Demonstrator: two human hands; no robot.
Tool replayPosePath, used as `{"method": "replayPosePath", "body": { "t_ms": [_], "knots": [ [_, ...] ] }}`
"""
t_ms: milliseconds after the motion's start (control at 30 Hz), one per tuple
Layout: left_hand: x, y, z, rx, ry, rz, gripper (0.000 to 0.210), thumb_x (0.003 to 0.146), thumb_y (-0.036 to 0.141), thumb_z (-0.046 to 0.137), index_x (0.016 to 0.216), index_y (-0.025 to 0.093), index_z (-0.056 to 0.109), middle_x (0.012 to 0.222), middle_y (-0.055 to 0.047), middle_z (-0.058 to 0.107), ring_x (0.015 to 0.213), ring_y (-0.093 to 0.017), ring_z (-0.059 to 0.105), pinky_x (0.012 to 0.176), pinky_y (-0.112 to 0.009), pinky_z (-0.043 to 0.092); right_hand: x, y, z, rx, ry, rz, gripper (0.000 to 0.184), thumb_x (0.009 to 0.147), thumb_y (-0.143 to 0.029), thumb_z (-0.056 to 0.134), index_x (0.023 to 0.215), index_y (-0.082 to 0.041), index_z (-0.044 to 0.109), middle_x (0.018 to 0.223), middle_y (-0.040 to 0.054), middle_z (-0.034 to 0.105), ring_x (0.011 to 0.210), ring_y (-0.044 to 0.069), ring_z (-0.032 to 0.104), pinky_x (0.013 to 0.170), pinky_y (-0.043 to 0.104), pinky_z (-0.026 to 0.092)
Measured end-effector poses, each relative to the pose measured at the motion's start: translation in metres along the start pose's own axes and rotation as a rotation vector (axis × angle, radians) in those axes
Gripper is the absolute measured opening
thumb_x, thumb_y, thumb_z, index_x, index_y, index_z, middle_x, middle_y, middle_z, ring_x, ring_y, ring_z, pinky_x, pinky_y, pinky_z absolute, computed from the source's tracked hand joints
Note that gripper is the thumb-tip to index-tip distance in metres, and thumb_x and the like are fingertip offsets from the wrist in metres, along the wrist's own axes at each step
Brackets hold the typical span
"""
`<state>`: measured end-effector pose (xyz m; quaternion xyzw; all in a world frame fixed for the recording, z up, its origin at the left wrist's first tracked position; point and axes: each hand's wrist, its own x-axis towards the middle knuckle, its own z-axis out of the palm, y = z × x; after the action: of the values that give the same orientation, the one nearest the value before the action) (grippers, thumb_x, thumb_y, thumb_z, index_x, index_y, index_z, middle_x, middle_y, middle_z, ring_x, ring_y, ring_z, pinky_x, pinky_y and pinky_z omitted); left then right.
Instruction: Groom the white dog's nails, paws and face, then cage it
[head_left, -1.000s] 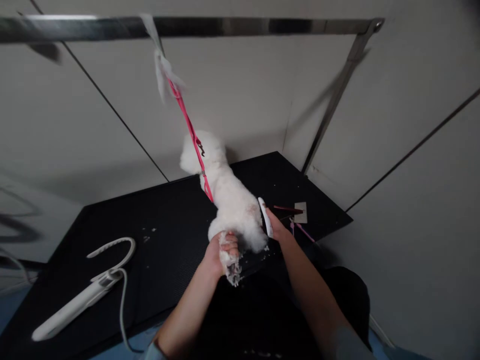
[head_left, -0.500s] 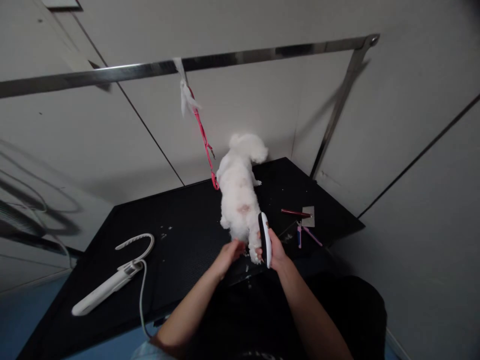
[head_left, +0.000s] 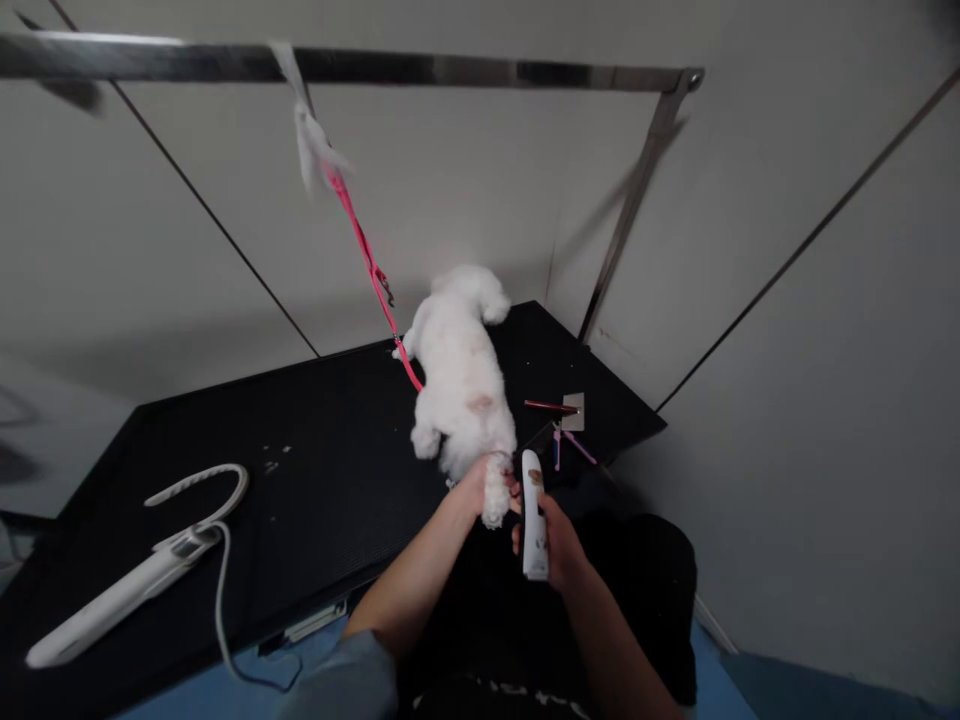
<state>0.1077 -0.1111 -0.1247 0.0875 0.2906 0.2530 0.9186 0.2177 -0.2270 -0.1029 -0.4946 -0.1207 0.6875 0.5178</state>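
A small white dog [head_left: 457, 350] with a close-cut coat is on the black table [head_left: 337, 430], its head turned toward the wall and right. My left hand [head_left: 477, 485] is closed around one of its hind legs, the fluffy paw [head_left: 495, 500] pointing toward me. In my right hand [head_left: 559, 545] is a white pet hair clipper [head_left: 534, 515], held upright just right of that paw and apart from it. A pink leash [head_left: 367, 260] hangs down beside the dog's left flank.
A metal bar [head_left: 450, 68] runs above the table, with white cloth [head_left: 311, 150] tied to it. Right of the dog lie a red comb-like tool [head_left: 551, 406], a small card [head_left: 574, 412] and purple-handled nail clippers [head_left: 558, 450]. A white corded lamp-like device [head_left: 112, 605] lies at left.
My left hand has taken hold of the dog's hind leg and lifted the paw toward me. The clipper has turned its face toward me. The view has shifted right.
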Motion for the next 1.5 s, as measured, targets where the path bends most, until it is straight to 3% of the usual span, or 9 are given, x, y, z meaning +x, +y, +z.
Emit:
{"method": "replayPosePath", "body": {
  "t_ms": [167, 300, 400, 567, 733, 833, 1167, 1367, 1500],
  "knots": [
    [-0.019, -0.004, -0.022, -0.033, 0.058, -0.120, 0.021, 0.086, 0.012, 0.039, 0.073, 0.016, 0.056, 0.044, 0.006, 0.036, 0.031, -0.009, 0.034, 0.037, -0.018, 0.033, -0.031, 0.033, -0.054, 0.212, -0.030, 0.115, 0.036, 0.072, -0.044, 0.066, 0.093, -0.015, 0.068, 0.092, 0.0119, 0.074, 0.068, 0.019, 0.068, 0.060, 0.030, 0.054],
    [-0.034, 0.018, -0.014, -0.004, -0.001, -0.260, 0.025, 0.089, 0.023, 0.040, 0.068, 0.016, 0.052, 0.043, 0.005, 0.033, 0.029, -0.008, 0.030, 0.034, -0.019, 0.027, -0.038, 0.049, -0.065, 0.254, -0.052, 0.084, 0.049, 0.066, -0.048, 0.079, 0.102, -0.017, 0.067, 0.106, 0.0124, 0.073, 0.083, 0.022, 0.069, 0.074, 0.033, 0.054],
    [-0.040, 0.021, -0.005, -0.004, -0.081, -0.276, 0.030, 0.089, 0.026, 0.042, 0.060, 0.018, 0.044, 0.039, 0.008, 0.023, 0.026, -0.006, 0.018, 0.033, -0.018, 0.017, -0.035, 0.062, -0.060, 0.200, -0.038, 0.005, 0.052, 0.065, -0.054, 0.080, 0.099, -0.018, 0.065, 0.098, 0.0118, 0.075, 0.068, 0.019, 0.066, 0.062, 0.031, 0.051],
    [-0.041, -0.019, 0.000, -0.097, -0.056, -0.170, 0.024, 0.088, 0.014, 0.040, 0.067, 0.015, 0.053, 0.040, 0.005, 0.030, 0.028, -0.007, 0.022, 0.034, -0.019, 0.019, -0.040, 0.067, -0.045, 0.154, 0.100, -0.253, 0.057, 0.056, -0.045, 0.086, 0.101, -0.024, 0.057, 0.104, 0.0099, 0.073, 0.068, 0.019, 0.064, 0.053, 0.028, 0.047],
    [-0.040, -0.032, 0.024, -0.232, -0.055, -0.022, 0.025, 0.089, 0.011, 0.037, 0.069, 0.015, 0.051, 0.045, 0.005, 0.033, 0.030, -0.005, 0.024, 0.034, -0.017, 0.018, -0.082, 0.057, -0.037, -0.222, 0.249, -0.687, 0.042, 0.064, -0.022, 0.078, 0.095, -0.025, 0.050, 0.115, 0.0075, 0.068, 0.103, 0.025, 0.064, 0.082, 0.038, 0.053],
    [-0.041, -0.022, 0.043, -0.296, -0.061, 0.039, 0.023, 0.090, 0.011, 0.037, 0.074, 0.014, 0.053, 0.053, 0.003, 0.044, 0.031, -0.004, 0.026, 0.035, -0.018, 0.019, -0.105, 0.056, -0.033, -0.408, 0.188, -0.860, 0.037, 0.066, -0.018, 0.075, 0.094, -0.027, 0.052, 0.116, 0.0067, 0.066, 0.109, 0.027, 0.062, 0.090, 0.045, 0.051],
    [-0.039, -0.030, 0.063, -0.320, -0.001, 0.051, 0.024, 0.089, 0.006, 0.036, 0.070, 0.015, 0.048, 0.057, 0.002, 0.050, 0.033, -0.003, 0.026, 0.038, -0.018, 0.019, -0.103, 0.052, -0.016, -0.581, 0.149, -1.131, 0.045, 0.071, -0.014, 0.073, 0.107, -0.029, 0.052, 0.123, 0.0088, 0.061, 0.114, 0.029, 0.060, 0.092, 0.047, 0.050],
    [-0.027, -0.028, 0.068, -0.324, 0.012, 0.068, 0.022, 0.086, 0.006, 0.038, 0.068, 0.017, 0.044, 0.053, 0.004, 0.045, 0.032, -0.004, 0.023, 0.037, -0.018, 0.018, -0.097, 0.040, -0.016, -0.559, 0.199, -1.056, 0.036, 0.071, -0.019, 0.073, 0.101, -0.027, 0.055, 0.119, 0.0087, 0.063, 0.104, 0.027, 0.063, 0.087, 0.044, 0.051],
    [-0.026, -0.021, 0.075, -0.317, -0.015, 0.056, 0.020, 0.086, 0.005, 0.039, 0.071, 0.016, 0.045, 0.057, 0.003, 0.048, 0.032, -0.004, 0.024, 0.036, -0.018, 0.019, -0.085, 0.033, -0.012, -0.516, 0.234, -1.154, 0.035, 0.071, -0.019, 0.071, 0.100, -0.027, 0.054, 0.115, 0.0079, 0.064, 0.105, 0.026, 0.063, 0.086, 0.044, 0.051]
  ]
}}
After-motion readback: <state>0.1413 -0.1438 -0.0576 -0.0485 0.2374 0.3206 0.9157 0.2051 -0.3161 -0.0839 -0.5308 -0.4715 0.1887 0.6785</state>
